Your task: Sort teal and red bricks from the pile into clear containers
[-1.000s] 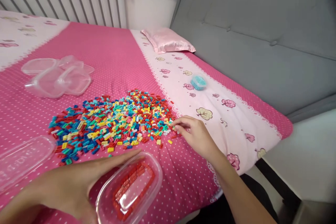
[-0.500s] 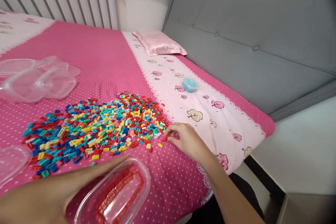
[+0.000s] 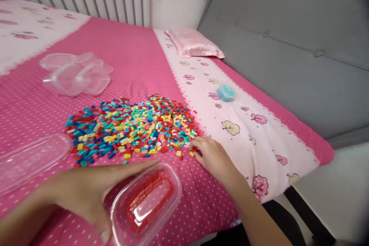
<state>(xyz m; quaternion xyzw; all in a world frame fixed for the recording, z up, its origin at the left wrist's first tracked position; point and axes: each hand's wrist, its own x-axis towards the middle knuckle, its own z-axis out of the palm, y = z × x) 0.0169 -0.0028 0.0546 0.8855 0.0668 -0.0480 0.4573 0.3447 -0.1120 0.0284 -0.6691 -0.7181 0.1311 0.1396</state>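
Observation:
My left hand (image 3: 86,190) grips a clear plastic container (image 3: 175,192), thumb at the near side and fingers stretched along the far side. Inside it, small red toy bricks (image 3: 148,190) line the edge of the bottom, around a bare middle. My right hand (image 3: 211,157) is at the right end of a spread pile of mixed toy bricks (image 3: 135,127), its fingers pinched over a red toy brick, partly hidden. A yellow brick (image 3: 191,154) lies just by those fingertips.
A clear lid (image 3: 37,157) lies at the left of the bed. Several empty clear containers (image 3: 77,77) are heaped behind the pile. A small tub of light-blue pieces (image 3: 226,93) sits to the right, a pink pillow (image 3: 196,44) farther back, beside the grey headboard (image 3: 288,30).
The view has swung left, so everything sits farther right. My right hand stays at the pile's edge, fingers curled in. My left hand keeps hold of the container and shows more fully.

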